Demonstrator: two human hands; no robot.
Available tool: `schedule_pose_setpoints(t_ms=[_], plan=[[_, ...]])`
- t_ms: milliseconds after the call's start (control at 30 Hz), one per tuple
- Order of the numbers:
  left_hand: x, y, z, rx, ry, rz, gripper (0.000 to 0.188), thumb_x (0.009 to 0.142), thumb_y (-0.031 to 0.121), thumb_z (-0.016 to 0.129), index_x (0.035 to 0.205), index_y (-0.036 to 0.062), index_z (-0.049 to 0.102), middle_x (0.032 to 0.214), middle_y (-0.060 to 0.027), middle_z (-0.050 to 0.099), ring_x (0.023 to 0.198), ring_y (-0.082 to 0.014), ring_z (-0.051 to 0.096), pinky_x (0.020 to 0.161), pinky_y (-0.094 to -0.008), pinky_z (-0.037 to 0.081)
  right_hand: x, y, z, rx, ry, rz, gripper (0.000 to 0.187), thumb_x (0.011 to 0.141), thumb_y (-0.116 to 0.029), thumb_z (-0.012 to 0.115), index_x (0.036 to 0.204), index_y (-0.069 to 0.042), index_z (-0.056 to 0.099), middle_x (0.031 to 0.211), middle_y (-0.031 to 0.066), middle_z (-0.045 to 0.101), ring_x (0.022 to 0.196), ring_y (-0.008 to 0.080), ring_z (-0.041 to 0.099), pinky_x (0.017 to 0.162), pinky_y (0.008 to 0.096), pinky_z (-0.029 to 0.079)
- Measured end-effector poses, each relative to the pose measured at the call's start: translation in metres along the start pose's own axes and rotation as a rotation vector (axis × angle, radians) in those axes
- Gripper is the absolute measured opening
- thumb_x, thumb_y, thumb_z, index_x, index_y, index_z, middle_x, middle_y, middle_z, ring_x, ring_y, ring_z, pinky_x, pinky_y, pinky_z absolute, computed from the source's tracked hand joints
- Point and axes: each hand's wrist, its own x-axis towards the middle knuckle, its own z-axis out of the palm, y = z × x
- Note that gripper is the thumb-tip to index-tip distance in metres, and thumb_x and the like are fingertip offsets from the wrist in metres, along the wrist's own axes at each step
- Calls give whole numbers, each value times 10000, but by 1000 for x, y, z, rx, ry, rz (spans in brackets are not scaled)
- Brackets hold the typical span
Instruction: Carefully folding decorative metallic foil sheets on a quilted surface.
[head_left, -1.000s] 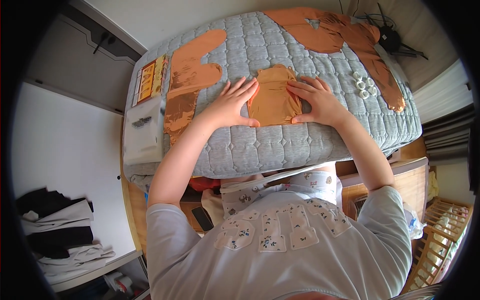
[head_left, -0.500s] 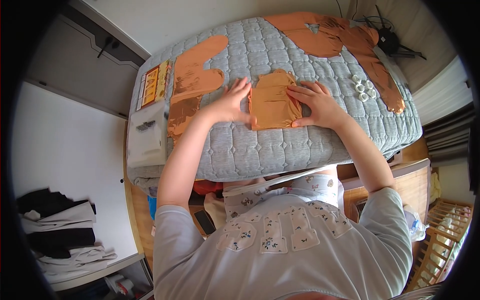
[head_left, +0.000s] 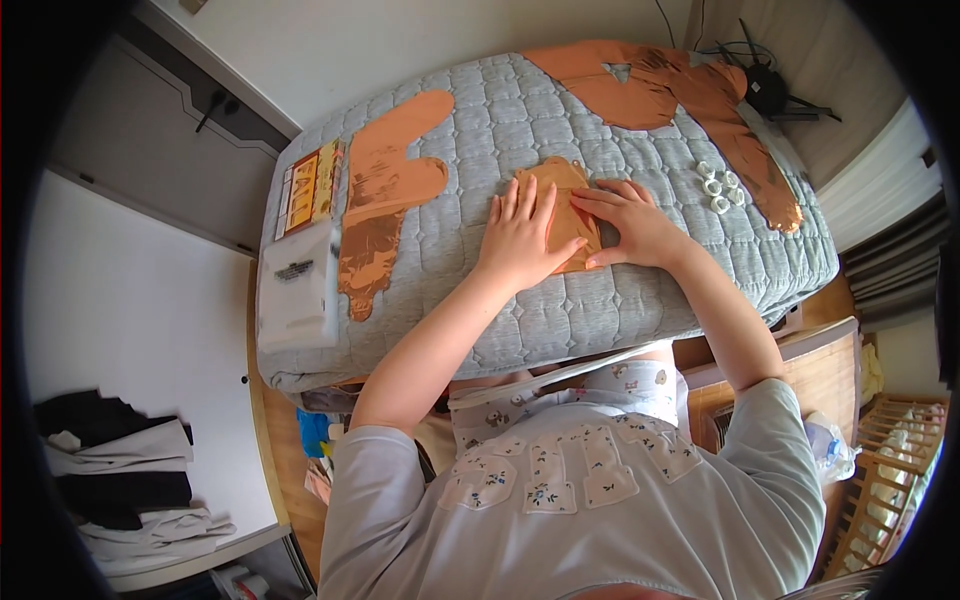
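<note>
A folded copper-coloured foil balloon [head_left: 553, 174] lies on the quilted grey mattress in front of me. My left hand [head_left: 520, 238] rests flat across its left part, fingers stretched out and pointing away, hiding that side. At the right edge of the folded foil, my right hand [head_left: 638, 228] lies with fingers apart, its fingertips and thumb touching the foil. Further left, another copper foil balloon [head_left: 398, 180] is spread flat, with a narrow tail at its near end. A third, larger piece of copper foil balloon [head_left: 640, 95] stretches along the far right of the mattress.
Several small white rings [head_left: 714, 186] sit on the mattress to the right. On the left edge lie a colourful printed package [head_left: 310, 190] and a whitish plastic pouch [head_left: 298, 290]. A black router [head_left: 766, 92] with antennas stands at the far right corner.
My left hand has moved right, from beside the folded foil balloon onto its top. The right hand stays at the right edge. The view has shifted slightly.
</note>
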Motion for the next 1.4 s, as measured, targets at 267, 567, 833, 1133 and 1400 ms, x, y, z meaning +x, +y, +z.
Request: schedule_pose_setpoints(t_ms=[267,567,833,1133,1400], plan=[[0,1,-2,31,-30,-16,970,926,739,542,1583,45,377,1652,-278,298,1550,-450,249,1243,-590,211,-9,21,-17,-26,103,3,394,1014,-288,607,1375,-140,663,1553,68,532,1398,328,484,1186,492,310],[0,2,-2,15,-19,-17,989,914,745,560,1587,46,369,1644,-274,316,1549,-447,250,1243,-585,214,5,24,-15,-261,106,-122,357,1023,-269,585,1354,-178,680,1530,62,542,1395,298,480,1199,505,316],[0,3,-1,35,-5,-5,1031,886,756,587,1592,42,350,1631,-274,337,1535,-449,282,1239,-585,226,11,36,-13,-242,96,-151,337,1003,-265,619,1319,-184,706,1519,71,549,1393,315,482,1197,498,323],[-2,0,0,58,-23,-8,1021,871,739,622,1572,36,379,1621,-280,345,1532,-455,284,1233,-592,241,13,7,-17,138,44,-2,465,944,-277,685,1378,-111,665,1555,83,524,1452,346,414,1215,516,279],[-1,2,0,33,3,2,993,895,699,629,1584,35,365,1633,-281,322,1535,-454,278,1236,-586,242,0,-6,-9,-109,-90,-12,876,815,-544,780,1532,-118,511,1572,52,511,1524,339,315,1265,558,176]])
